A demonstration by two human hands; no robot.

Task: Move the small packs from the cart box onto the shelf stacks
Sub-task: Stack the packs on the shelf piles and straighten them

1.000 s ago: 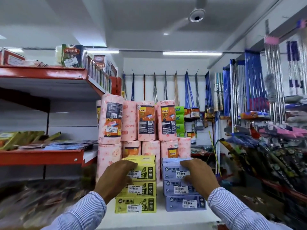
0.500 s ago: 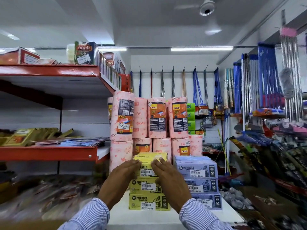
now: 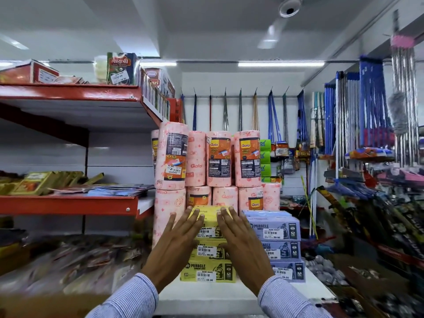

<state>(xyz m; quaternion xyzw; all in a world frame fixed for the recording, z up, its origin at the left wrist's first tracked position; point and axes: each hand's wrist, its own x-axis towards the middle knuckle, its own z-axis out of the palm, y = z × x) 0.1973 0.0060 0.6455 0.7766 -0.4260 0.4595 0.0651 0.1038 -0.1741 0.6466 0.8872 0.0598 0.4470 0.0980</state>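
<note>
From the head view I see my left hand (image 3: 176, 246) and my right hand (image 3: 241, 246) both raised in front of the yellow stack (image 3: 210, 255). Each hand's grip is open, fingers spread and flat, holding nothing. The fingertips of both hands lie on the front top edge of the top yellow pack (image 3: 210, 215), the left hand at its left corner and the right hand just right of its middle.

The yellow stack is three packs high and stands on a white shelf (image 3: 206, 294). Just beside it on the right stands the blue stack (image 3: 277, 244), also three packs high, with price labels on the fronts. Neither hand touches the blue stack.

Behind both stacks stand pink kitchen towel rolls (image 3: 220, 161), two tiers high. To the left run red shelves (image 3: 68, 92) with boxes and flat packets on them. Brooms and mops (image 3: 371, 115) hang along the back wall and the right side. A ceiling fan (image 3: 289, 9) shows overhead. Striped sleeves (image 3: 128, 299) cover both wrists.
</note>
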